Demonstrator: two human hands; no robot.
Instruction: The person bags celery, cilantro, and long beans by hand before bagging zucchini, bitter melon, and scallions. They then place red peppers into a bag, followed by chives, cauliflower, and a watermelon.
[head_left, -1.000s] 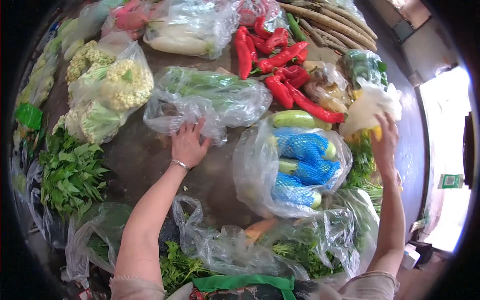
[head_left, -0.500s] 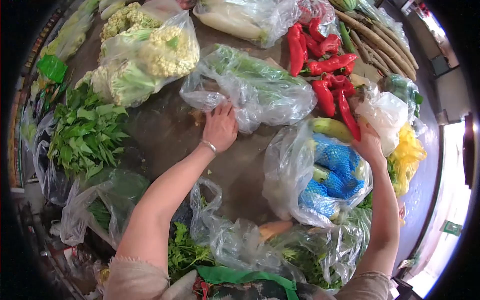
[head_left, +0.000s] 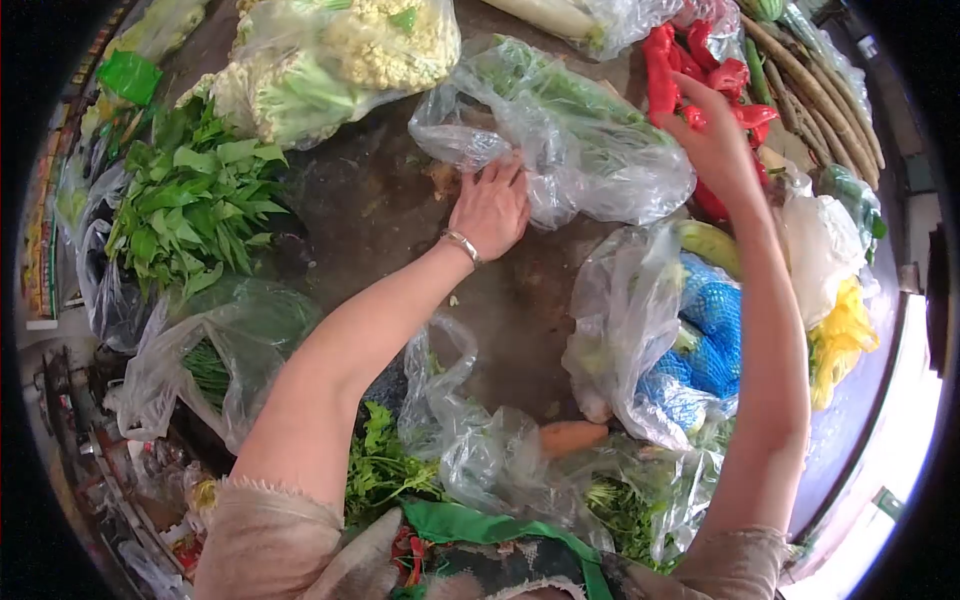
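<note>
My left hand (head_left: pixel 490 208) lies with its fingers stretched out on the dark tabletop, fingertips against the edge of a clear plastic bag of long green vegetables (head_left: pixel 575 125). A metal bracelet is on that wrist. At the upper right, my right hand (head_left: pixel 718 150) reaches into a pile of glossy red peppers (head_left: pixel 728 78). Its thumb and fingers are bent round a red pepper (head_left: pixel 660 72) at the pile's left side; the palm and forearm hide part of the pile. Under the right forearm sits a clear bag holding blue netting (head_left: pixel 705 325) round pale green vegetables.
Bagged cauliflower (head_left: pixel 345 60) lies at the top left, above a leafy green bunch (head_left: pixel 195 195). Long brown roots (head_left: pixel 815 95) rest at the upper right, with a white bag (head_left: pixel 822 245) and yellow bag (head_left: pixel 840 335) below. A carrot (head_left: pixel 572 438) and herbs (head_left: pixel 385 465) are near me.
My right hand has moved up and left, from beside the white bag to the red peppers. The left hand stays at the bag's edge. The whole view has shifted slightly.
</note>
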